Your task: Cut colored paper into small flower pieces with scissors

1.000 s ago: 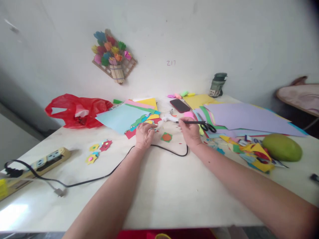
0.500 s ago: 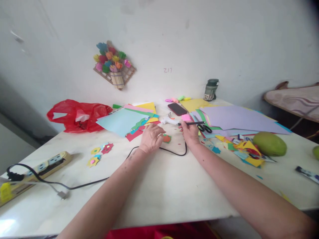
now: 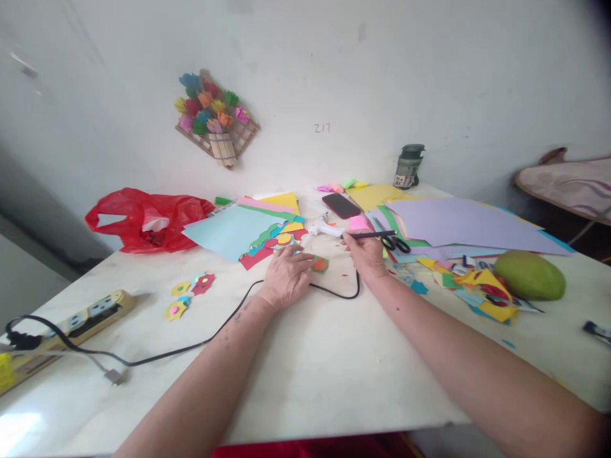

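Apparently readying for marking, the right hand is gripping a black pen while the left hand, its hold unclear, is lying by the green-and-orange paper piece between them on the table, the next move probably calling for steadying it.

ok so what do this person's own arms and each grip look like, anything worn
Left arm and right arm are bare, with no sleeve in view. The left grip and right grip show no glove, watch or ring. Small spots dot the left forearm near the wrist; the right forearm has one round mark. Fingernails are too blurred to judge.
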Motion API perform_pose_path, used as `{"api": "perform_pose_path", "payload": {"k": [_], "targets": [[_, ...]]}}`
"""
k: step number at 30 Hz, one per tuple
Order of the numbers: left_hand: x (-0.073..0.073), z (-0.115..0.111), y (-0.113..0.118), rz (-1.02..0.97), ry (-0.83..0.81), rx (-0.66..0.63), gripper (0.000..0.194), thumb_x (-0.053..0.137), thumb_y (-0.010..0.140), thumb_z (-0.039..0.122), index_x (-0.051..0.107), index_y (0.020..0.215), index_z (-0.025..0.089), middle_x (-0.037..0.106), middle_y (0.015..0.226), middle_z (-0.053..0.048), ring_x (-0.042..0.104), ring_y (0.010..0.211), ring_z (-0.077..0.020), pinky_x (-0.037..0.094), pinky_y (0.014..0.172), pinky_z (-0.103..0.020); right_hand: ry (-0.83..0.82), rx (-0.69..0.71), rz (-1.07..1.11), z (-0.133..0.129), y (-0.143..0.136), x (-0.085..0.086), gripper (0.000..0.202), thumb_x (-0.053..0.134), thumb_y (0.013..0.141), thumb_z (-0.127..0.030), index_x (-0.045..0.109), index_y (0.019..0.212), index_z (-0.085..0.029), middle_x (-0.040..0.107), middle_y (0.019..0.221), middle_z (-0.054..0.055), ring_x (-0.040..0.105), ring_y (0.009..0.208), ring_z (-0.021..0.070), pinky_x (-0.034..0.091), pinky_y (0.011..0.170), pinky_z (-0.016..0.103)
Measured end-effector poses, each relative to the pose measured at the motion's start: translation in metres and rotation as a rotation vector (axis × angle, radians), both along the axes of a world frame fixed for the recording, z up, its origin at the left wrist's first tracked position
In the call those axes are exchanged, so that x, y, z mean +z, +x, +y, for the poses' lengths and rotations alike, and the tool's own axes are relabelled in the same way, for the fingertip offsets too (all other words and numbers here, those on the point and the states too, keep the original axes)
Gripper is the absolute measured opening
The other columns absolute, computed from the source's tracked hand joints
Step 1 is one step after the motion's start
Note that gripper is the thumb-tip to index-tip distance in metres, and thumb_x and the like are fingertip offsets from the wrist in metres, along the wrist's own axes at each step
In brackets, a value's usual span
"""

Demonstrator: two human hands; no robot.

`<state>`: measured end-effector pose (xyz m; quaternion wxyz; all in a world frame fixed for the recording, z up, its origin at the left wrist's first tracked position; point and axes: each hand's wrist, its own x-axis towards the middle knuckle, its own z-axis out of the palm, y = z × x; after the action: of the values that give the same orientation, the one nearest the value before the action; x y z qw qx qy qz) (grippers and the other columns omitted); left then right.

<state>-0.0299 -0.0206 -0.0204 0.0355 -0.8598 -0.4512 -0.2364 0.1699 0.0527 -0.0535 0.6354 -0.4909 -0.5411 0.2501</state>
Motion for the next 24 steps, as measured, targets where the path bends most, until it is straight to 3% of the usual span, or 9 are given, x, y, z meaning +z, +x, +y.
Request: {"api": "perform_pose_path", "payload": {"k": [6,11,17,24], "targets": [[-0.003,-0.005,0.01,0.104,0.043,-0.011,0.038,0.036,0.092,0.022,0.069,0.11,0.022,0.069,0.118,-0.002,0.046,0.127,-0.0274,0.034,0.106,-0.045,-0.042,0.035,0.025,-0.005,-0.001,0.005,0.027,0.062,0.071,-0.045,0.063,0.074,-0.019,0.068,0.062,0.005,0.062,0.052,0.0186,0.05,0.054,0.031],[-0.004,-0.011,0.017,0.18,0.1,0.04,0.036,0.04,0.091,0.025,0.065,0.116,0.022,0.067,0.118,-0.004,0.05,0.119,-0.029,0.035,0.105,-0.049,-0.048,0.035,-0.053,-0.007,-0.001,0.006,0.019,0.062,0.073,-0.037,0.064,0.074,-0.018,0.07,0.063,0.005,0.066,0.059,0.019,0.051,0.056,0.028],[-0.006,-0.01,0.02,0.139,0.085,0.07,0.032,0.042,0.092,0.027,0.066,0.112,0.022,0.068,0.117,-0.003,0.048,0.123,-0.0276,0.029,0.112,-0.05,-0.017,0.085,-0.086,-0.005,-0.004,0.003,0.02,0.061,0.076,-0.037,0.063,0.075,-0.017,0.071,0.066,0.007,0.069,0.064,0.0195,0.052,0.06,0.028],[-0.013,-0.006,0.02,0.144,0.061,0.043,0.034,0.038,0.094,0.028,0.066,0.112,0.019,0.068,0.119,-0.004,0.048,0.125,-0.0266,0.033,0.11,-0.047,-0.064,0.096,-0.129,-0.004,-0.006,0.002,0.018,0.062,0.078,-0.034,0.063,0.075,-0.016,0.072,0.066,0.007,0.069,0.063,0.0187,0.052,0.061,0.028]]}}
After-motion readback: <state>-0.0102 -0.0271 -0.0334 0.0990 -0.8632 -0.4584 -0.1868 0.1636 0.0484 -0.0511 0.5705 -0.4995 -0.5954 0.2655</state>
